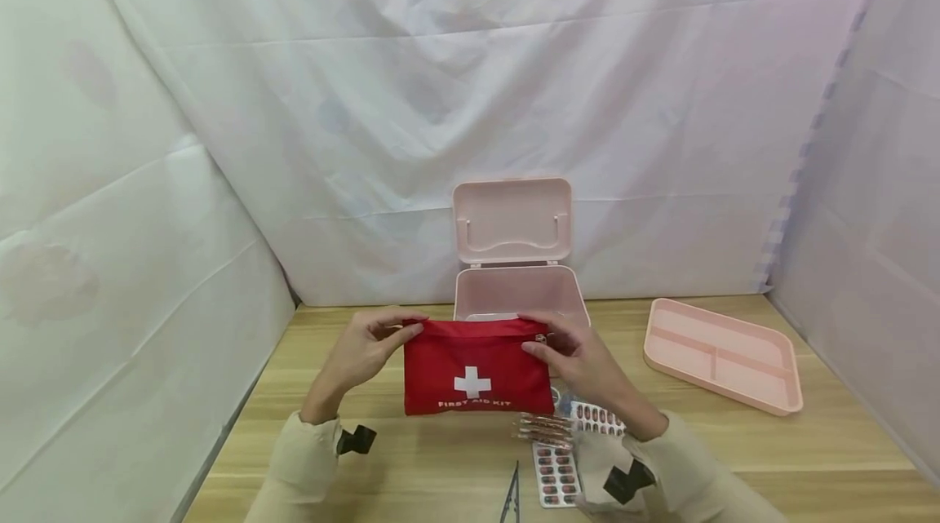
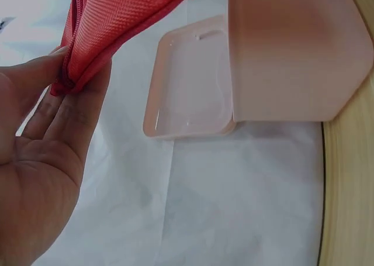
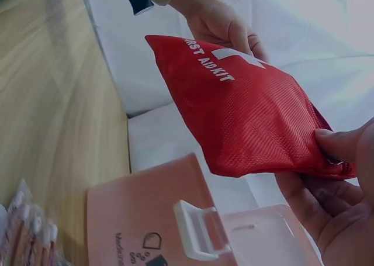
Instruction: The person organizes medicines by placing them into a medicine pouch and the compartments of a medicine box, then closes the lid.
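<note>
A red first aid pouch with a white cross and lettering hangs upright between both hands, above the table. My left hand pinches its upper left corner between thumb and fingers; the left wrist view shows the zipper running up from that corner. At the upper right corner, next to the zipper pull, my right hand pinches the pouch the same way. Behind the pouch stands a pink medicine box with its lid raised. The pouch hides the box's lower front in the head view.
Right of the box lies a pink divided tray. Nearer, partly under the right forearm, are blister packs of capsules, bagged cotton swabs and a pale packet. Tweezers lie at the front. White cloth surrounds the table.
</note>
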Demonstrator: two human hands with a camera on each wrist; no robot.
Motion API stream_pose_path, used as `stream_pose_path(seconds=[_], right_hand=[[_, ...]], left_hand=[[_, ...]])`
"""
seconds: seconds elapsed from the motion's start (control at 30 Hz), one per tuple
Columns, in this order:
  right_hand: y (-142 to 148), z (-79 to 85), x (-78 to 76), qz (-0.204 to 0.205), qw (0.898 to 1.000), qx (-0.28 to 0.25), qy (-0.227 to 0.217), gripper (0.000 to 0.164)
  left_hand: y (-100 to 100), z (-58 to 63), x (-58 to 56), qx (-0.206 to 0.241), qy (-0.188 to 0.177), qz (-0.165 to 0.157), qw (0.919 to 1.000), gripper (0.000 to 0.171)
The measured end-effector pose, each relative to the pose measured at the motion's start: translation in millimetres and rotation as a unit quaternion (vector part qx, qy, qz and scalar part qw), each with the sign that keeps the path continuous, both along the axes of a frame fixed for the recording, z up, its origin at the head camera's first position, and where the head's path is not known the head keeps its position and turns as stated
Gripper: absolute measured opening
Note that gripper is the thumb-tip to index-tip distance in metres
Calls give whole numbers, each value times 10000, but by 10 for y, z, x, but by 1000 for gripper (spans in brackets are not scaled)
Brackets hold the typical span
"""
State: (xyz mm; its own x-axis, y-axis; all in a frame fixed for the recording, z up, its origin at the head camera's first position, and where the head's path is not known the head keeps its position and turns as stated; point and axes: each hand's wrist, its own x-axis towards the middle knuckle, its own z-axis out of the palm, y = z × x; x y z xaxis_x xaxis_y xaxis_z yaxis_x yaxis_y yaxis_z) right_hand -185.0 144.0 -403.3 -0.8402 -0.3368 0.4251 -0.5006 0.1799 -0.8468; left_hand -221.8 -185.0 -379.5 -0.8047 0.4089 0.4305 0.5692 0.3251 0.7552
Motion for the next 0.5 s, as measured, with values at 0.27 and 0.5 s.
stream_pose_path(seconds=[0.27, 0.5], right_hand=[[168, 105, -85, -141, 9994, 51, 297, 38], [285, 148, -171, -253, 9994, 34, 243, 41]], left_hand=[[124, 54, -69, -203, -734, -191, 9969, 44], [228, 40, -112, -236, -694, -355, 9967, 46]])
